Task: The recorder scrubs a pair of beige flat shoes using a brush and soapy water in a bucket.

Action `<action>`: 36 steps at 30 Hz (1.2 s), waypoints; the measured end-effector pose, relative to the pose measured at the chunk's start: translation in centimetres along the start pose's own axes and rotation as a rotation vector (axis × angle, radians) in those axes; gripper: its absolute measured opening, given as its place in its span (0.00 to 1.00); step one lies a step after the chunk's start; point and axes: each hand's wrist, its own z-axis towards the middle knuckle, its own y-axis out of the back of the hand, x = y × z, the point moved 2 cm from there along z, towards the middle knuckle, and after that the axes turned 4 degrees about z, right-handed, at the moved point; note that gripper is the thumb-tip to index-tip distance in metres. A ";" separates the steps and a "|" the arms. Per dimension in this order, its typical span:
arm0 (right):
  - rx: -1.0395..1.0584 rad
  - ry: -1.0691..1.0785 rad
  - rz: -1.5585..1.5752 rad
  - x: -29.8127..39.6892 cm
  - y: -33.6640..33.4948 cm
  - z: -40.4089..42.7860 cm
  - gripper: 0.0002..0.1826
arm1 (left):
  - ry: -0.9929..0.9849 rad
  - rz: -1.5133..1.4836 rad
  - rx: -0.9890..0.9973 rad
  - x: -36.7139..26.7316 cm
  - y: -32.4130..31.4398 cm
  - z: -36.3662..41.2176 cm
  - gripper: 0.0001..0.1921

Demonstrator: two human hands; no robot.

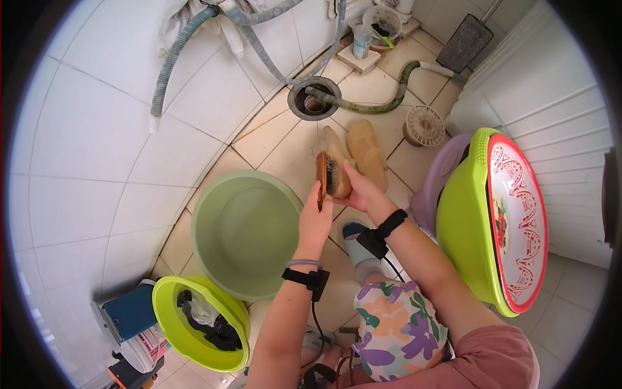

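Note:
My left hand point(316, 221) holds a wooden-backed scrubbing brush point(321, 176) by its lower end. The dark bristles press against the side of a tan shoe point(338, 167), which is wet and dirty near its toe. My right hand point(359, 187) grips the heel end of this same shoe from the other side. A second tan shoe point(365, 148) stands on the tiled floor just to the right. A large green basin point(248, 233) sits to the left of my left hand, and it seems to hold water.
An open floor drain point(315, 103) with a hose point(374, 108) in it lies beyond the shoes. Its round strainer point(424, 125) stands nearby. Lime basins point(461, 219) and a red-rimmed enamel basin point(517, 223) lean at right. Another lime basin point(167, 311) holds black plastic at lower left.

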 end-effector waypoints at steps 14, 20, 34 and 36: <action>0.203 -0.050 0.451 1.9 -3.4 0.7 0.26 | -0.125 0.240 -0.064 -8.2 4.4 -3.0 0.23; 0.150 -0.066 0.435 0.6 -3.6 1.8 0.22 | -0.048 0.441 0.021 -8.2 4.1 0.1 0.22; 0.033 -0.099 0.452 -1.4 -0.5 2.6 0.19 | 0.068 0.465 0.217 -8.1 3.9 2.6 0.21; 0.054 -0.099 0.448 -1.2 -0.9 2.3 0.20 | 0.060 0.438 0.194 -7.6 4.5 3.1 0.21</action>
